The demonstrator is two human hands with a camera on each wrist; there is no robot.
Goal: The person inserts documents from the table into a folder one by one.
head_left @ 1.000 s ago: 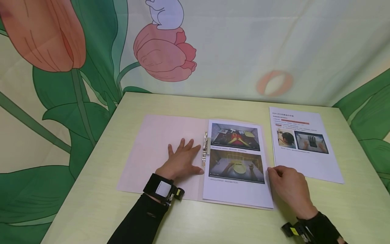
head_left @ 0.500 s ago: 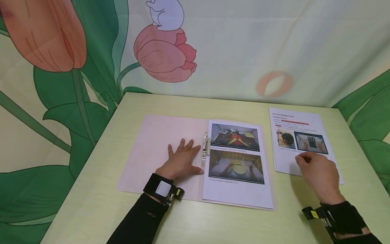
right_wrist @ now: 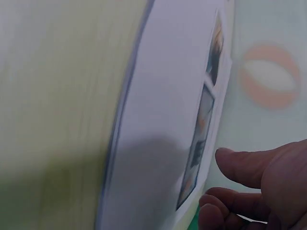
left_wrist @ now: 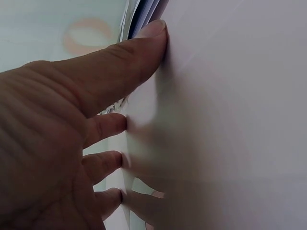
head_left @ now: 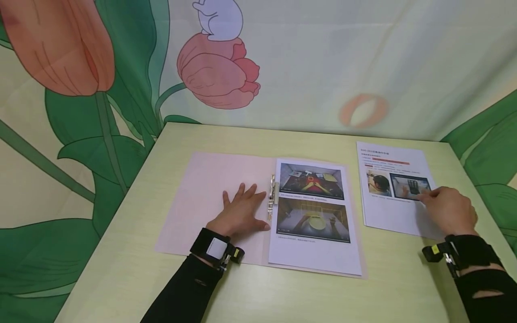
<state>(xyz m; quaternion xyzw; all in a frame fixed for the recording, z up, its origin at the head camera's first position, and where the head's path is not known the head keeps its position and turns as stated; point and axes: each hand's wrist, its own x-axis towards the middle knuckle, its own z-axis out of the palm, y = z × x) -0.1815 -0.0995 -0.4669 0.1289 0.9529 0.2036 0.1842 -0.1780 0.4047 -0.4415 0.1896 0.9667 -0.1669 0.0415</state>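
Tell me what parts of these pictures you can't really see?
- Head view: the small print on the loose sheet and on the page in the folder is too small to read.
- Head view: the right hand covers the loose sheet's right edge, so whether its fingers touch or pinch the paper is hidden.
- Right wrist view: table and sheet are blurred.
- Left wrist view: the left hand fills the frame; only folder cover shows.

The head camera looks forward and down from above on the pale green wooden table (head_left: 282,296). The left wrist camera sits very close beside the left hand (left_wrist: 72,143) on the pink open paper folder (left_wrist: 230,120), also seen from the head. The right wrist camera looks low along the white printed loose sheet (right_wrist: 163,143), shared with the head view.
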